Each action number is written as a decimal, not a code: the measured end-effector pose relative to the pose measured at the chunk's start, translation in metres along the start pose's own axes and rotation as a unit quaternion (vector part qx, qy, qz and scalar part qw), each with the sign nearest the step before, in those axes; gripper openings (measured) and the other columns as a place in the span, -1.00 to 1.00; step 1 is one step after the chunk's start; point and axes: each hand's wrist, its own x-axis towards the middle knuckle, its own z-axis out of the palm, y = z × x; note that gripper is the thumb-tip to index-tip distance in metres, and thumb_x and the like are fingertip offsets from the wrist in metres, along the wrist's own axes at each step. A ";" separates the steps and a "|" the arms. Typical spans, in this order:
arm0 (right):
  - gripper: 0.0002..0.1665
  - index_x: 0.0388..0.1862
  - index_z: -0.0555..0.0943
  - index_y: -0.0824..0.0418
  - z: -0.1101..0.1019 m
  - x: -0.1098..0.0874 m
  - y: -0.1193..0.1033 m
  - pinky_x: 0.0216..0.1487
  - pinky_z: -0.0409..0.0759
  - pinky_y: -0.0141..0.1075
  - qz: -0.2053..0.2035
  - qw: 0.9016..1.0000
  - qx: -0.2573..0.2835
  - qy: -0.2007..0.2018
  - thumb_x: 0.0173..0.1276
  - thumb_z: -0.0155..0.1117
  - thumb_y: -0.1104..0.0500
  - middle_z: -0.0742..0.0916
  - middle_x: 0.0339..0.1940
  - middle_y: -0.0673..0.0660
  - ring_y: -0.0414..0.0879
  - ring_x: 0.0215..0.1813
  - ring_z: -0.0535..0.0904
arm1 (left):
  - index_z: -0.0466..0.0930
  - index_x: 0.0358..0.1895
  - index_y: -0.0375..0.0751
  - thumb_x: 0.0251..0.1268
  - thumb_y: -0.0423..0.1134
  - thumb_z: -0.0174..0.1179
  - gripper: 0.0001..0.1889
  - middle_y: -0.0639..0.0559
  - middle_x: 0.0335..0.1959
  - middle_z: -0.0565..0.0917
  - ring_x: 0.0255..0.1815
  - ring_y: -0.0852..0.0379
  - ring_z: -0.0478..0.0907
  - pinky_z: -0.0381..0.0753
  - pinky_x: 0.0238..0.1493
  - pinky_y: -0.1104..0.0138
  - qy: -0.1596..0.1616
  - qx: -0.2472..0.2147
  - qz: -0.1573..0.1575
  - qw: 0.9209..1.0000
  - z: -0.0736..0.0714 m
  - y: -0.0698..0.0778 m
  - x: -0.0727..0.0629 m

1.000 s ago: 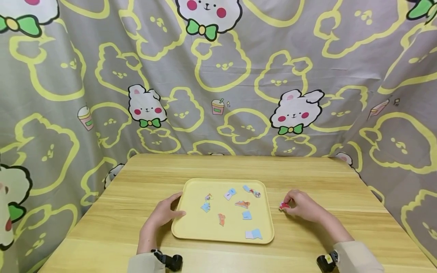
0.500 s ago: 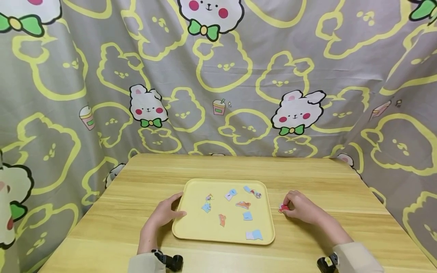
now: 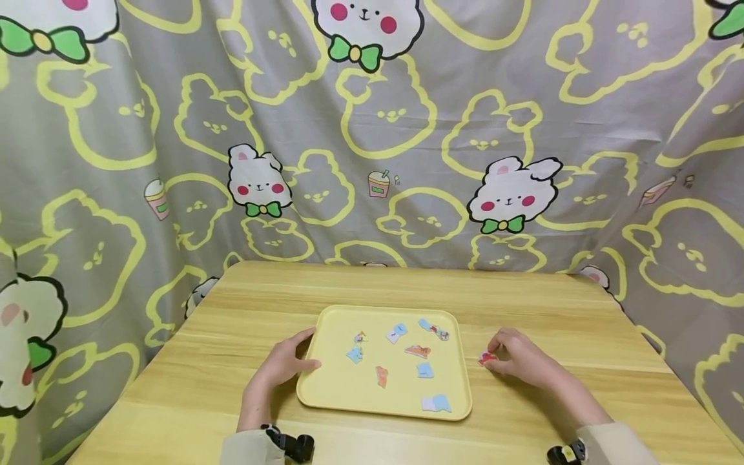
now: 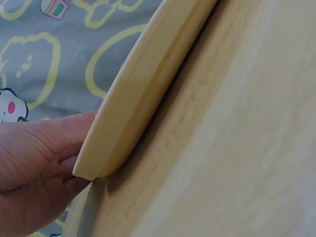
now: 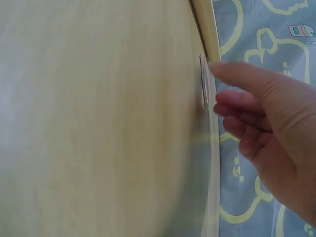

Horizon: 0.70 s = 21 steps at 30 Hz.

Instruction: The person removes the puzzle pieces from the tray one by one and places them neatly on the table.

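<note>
At the left end of the yellow tray (image 3: 334, 394), my left hand (image 3: 283, 363) grips the rim, thumb over the edge and fingers along the outer side. The left wrist view shows the fingers partly hidden behind the tray wall (image 4: 128, 98). To the right of the tray, my right hand (image 3: 519, 354) pinches a small red jigsaw puzzle piece (image 3: 485, 358) low over the table. In the right wrist view this piece (image 5: 204, 81) is seen edge-on at the fingertips. Its printed face is partly covered by the fingers.
Several puzzle pieces lie spread on the tray, among them an orange piece (image 3: 381, 376), a blue piece (image 3: 425, 370) and a joined pale pink and blue pair (image 3: 436, 403). The wooden table (image 3: 192, 361) ends at a patterned grey curtain (image 3: 325, 116).
The view has shifted slightly, so everything appears a little farther right. A bit more of the red puzzle piece shows beside the right fingers. The left hand keeps its place on the tray.
</note>
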 end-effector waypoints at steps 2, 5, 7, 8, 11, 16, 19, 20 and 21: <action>-0.75 -0.35 0.62 0.21 0.000 -0.001 -0.002 -0.32 0.50 -0.39 0.001 1.000 0.013 0.015 0.07 0.54 0.17 0.63 -0.35 -0.03 -0.25 -0.31 0.43 | 0.28 0.46 -0.21 0.14 -0.22 0.42 -0.21 -0.34 0.43 0.36 0.47 -0.35 0.22 0.28 0.44 -0.18 0.001 -0.001 0.000 1.000 0.001 0.000 0.000; -0.77 -0.31 0.63 0.22 0.001 0.001 -0.007 -0.33 0.49 -0.40 -0.011 0.999 0.024 0.027 0.12 0.51 0.19 0.65 -0.31 -0.01 -0.26 -0.31 0.44 | 0.29 0.46 -0.21 0.13 -0.23 0.42 -0.21 -0.34 0.42 0.36 0.47 -0.35 0.23 0.28 0.43 -0.18 0.003 0.000 -0.001 1.000 0.001 0.000 0.001; -0.78 -0.29 0.62 0.22 0.003 0.003 -0.011 -0.33 0.51 -0.39 -0.019 0.999 0.030 0.025 0.15 0.49 0.20 0.66 -0.30 0.00 -0.26 -0.30 0.46 | 0.29 0.46 -0.21 0.13 -0.24 0.41 -0.21 -0.34 0.43 0.36 0.47 -0.35 0.23 0.27 0.44 -0.17 0.004 -0.001 -0.002 1.000 0.001 0.000 0.001; -0.78 -0.28 0.62 0.22 0.004 0.005 -0.013 -0.32 0.51 -0.39 -0.021 0.999 0.034 0.023 0.16 0.48 0.19 0.66 -0.29 0.00 -0.25 -0.30 0.47 | 0.29 0.46 -0.21 0.13 -0.24 0.41 -0.21 -0.34 0.43 0.36 0.47 -0.35 0.23 0.27 0.44 -0.18 0.004 -0.001 -0.003 1.000 0.001 0.000 0.001; -0.76 -0.25 0.62 0.24 0.005 0.008 -0.019 -0.34 0.52 -0.41 -0.019 0.999 0.048 0.017 0.17 0.48 0.18 0.66 -0.28 0.03 -0.23 -0.30 0.48 | 0.29 0.46 -0.21 0.13 -0.24 0.42 -0.21 -0.34 0.43 0.36 0.47 -0.36 0.22 0.27 0.44 -0.18 0.004 -0.001 -0.003 1.000 0.001 0.001 0.001; -0.72 -0.20 0.61 0.26 0.008 0.012 -0.028 -0.36 0.50 -0.45 -0.015 0.998 0.069 -0.004 0.20 0.45 0.15 0.62 -0.27 0.06 -0.24 -0.30 0.45 | 0.29 0.46 -0.19 0.13 -0.22 0.42 -0.20 -0.34 0.43 0.35 0.47 -0.36 0.21 0.27 0.43 -0.19 0.003 0.000 -0.006 1.000 0.001 0.001 0.001; -0.71 -0.19 0.62 0.25 0.011 0.014 -0.031 -0.33 0.50 -0.44 -0.012 0.997 0.077 -0.011 0.20 0.46 0.13 0.63 -0.26 0.04 -0.24 -0.28 0.44 | 0.29 0.46 -0.18 0.13 -0.22 0.42 -0.20 -0.34 0.44 0.35 0.47 -0.36 0.21 0.27 0.43 -0.19 0.002 -0.001 -0.008 1.000 0.000 0.002 0.001; -0.70 -0.19 0.62 0.24 0.012 0.015 -0.032 -0.32 0.51 -0.43 -0.012 0.997 0.078 -0.011 0.19 0.46 0.11 0.64 -0.25 0.03 -0.24 -0.27 0.44 | 0.29 0.46 -0.18 0.12 -0.22 0.42 -0.20 -0.34 0.43 0.35 0.47 -0.37 0.21 0.27 0.43 -0.20 0.002 0.000 -0.008 1.000 0.000 0.002 0.001; -0.69 -0.19 0.62 0.23 0.013 0.015 -0.033 -0.30 0.51 -0.42 -0.013 0.997 0.077 -0.011 0.19 0.47 0.10 0.64 -0.25 0.02 -0.24 -0.26 0.45 | 0.29 0.46 -0.18 0.12 -0.22 0.43 -0.20 -0.34 0.43 0.35 0.47 -0.37 0.21 0.28 0.42 -0.20 0.002 0.000 -0.007 1.000 0.000 0.002 0.001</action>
